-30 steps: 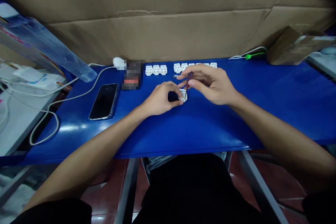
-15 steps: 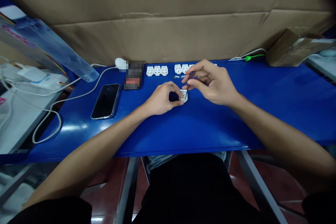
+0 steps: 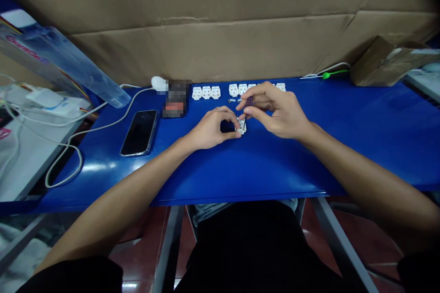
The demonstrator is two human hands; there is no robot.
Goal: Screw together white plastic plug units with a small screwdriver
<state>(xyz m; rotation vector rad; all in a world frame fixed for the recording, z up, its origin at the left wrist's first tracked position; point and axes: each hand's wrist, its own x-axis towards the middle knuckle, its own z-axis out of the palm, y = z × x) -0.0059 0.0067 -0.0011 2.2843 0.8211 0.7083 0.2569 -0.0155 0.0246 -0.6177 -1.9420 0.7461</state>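
On the blue table, my left hand (image 3: 215, 129) pinches the left side of a small white part (image 3: 241, 126) between thumb and fingers. My right hand (image 3: 275, 111) holds a screwdriver by its dark purple handle (image 3: 250, 100), the shaft pointing down at the white part. Whether the tip touches it is too small to tell. Behind my hands stands a row of similar white parts (image 3: 206, 92), some partly hidden by my right hand. Small metal pieces (image 3: 232, 100) lie in front of that row.
A phone (image 3: 139, 132) lies on the blue table (image 3: 220, 174) at the left, near a white cable (image 3: 80, 132) and a blurred dark pack (image 3: 175, 98). A cardboard box (image 3: 373, 62) and a green-ended tool (image 3: 326, 75) are at the back right.
The fingers of my right hand have shifted slightly around the screwdriver handle. My left hand stays on the white part. The view has moved very slightly.
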